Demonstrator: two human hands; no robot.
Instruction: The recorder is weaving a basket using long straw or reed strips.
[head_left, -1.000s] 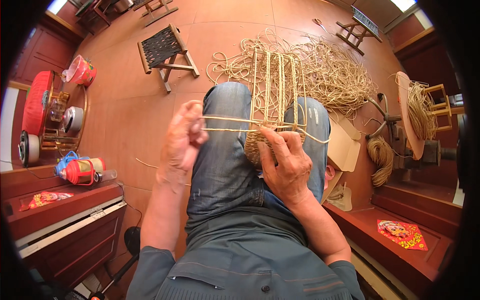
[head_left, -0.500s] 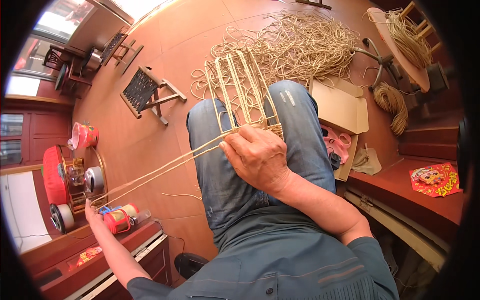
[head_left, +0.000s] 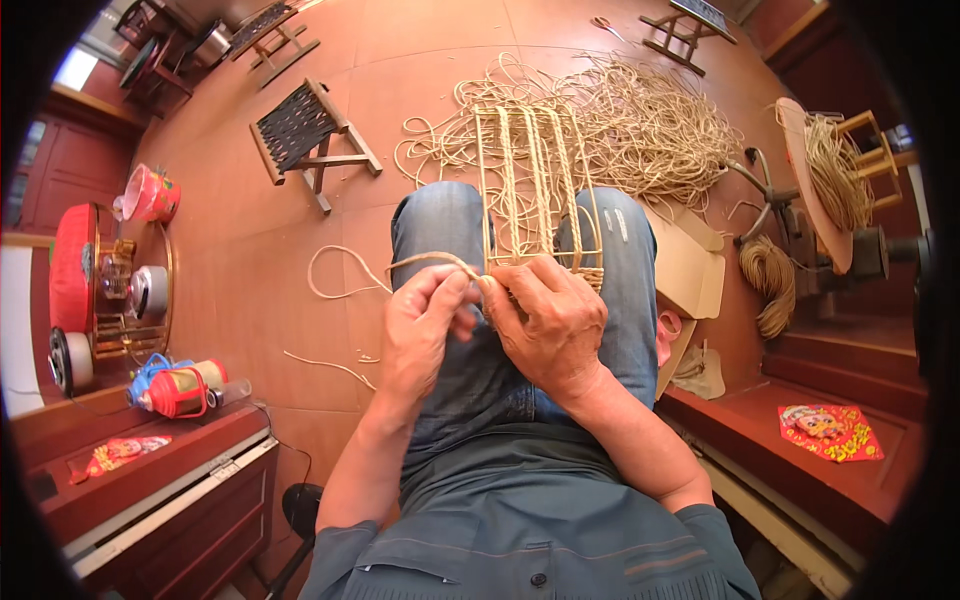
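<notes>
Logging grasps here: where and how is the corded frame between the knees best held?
Probably by its left rail, pinched from the left: this slim, straight edge lies outside the cords, while the right hand partly covers the woven near end.

The frame [head_left: 541, 180] is between the knees [head_left: 628, 265]. Behind it, on the floor [head_left: 420, 90], lies the cord heap [head_left: 655, 130]. One stool [head_left: 295, 125] is left of this heap; the box [head_left: 690, 270] is beside the right knee.
</notes>
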